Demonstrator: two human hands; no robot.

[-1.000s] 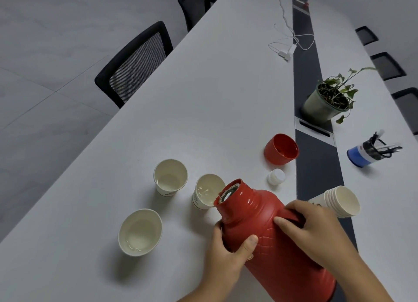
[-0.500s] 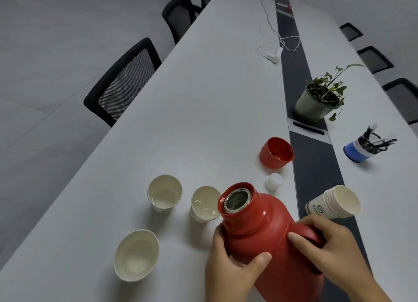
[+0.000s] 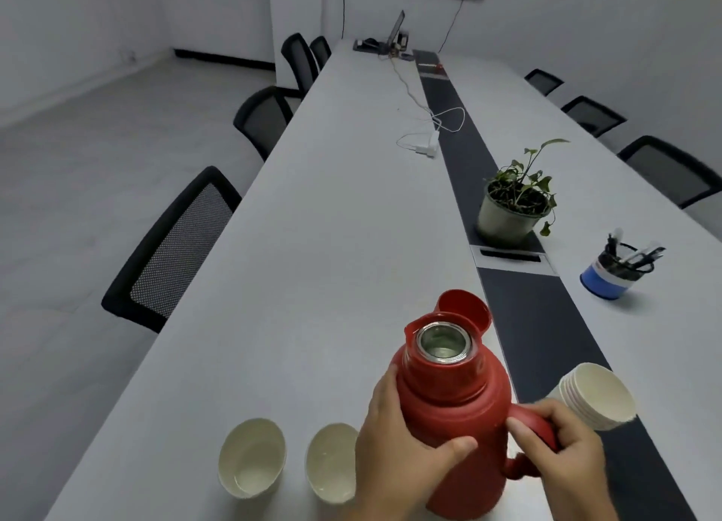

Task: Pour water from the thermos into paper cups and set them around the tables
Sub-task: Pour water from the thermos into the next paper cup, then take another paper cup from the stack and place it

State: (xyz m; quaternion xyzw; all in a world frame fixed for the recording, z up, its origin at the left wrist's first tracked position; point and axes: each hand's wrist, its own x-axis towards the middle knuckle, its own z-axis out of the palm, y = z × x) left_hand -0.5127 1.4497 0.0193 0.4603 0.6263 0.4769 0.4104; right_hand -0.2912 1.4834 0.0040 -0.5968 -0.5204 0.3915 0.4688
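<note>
The red thermos (image 3: pixel 449 395) stands upright near the table's front, its steel mouth uncovered. My left hand (image 3: pixel 394 446) wraps the body from the left, thumb across the front. My right hand (image 3: pixel 562 450) grips the red handle on the right side. Two paper cups sit to the left of the thermos: one (image 3: pixel 252 458) further left, one (image 3: pixel 332 462) beside my left hand. Both show a little water at the bottom. A stack of paper cups (image 3: pixel 594 395) lies on its side to the right. The red lid (image 3: pixel 465 307) rests just behind the thermos.
A potted plant (image 3: pixel 512 208) and a blue pen holder (image 3: pixel 609 274) stand further back on the right. A dark strip (image 3: pixel 523 298) runs down the long white table (image 3: pixel 332 208). White cables (image 3: pixel 429 137) lie mid-table. Black mesh chairs (image 3: pixel 172 247) line both sides.
The thermos has gone from tilted toward the cups to upright. The view has lifted toward the far end of the table, so the nearest cup and the white stopper have left the frame.
</note>
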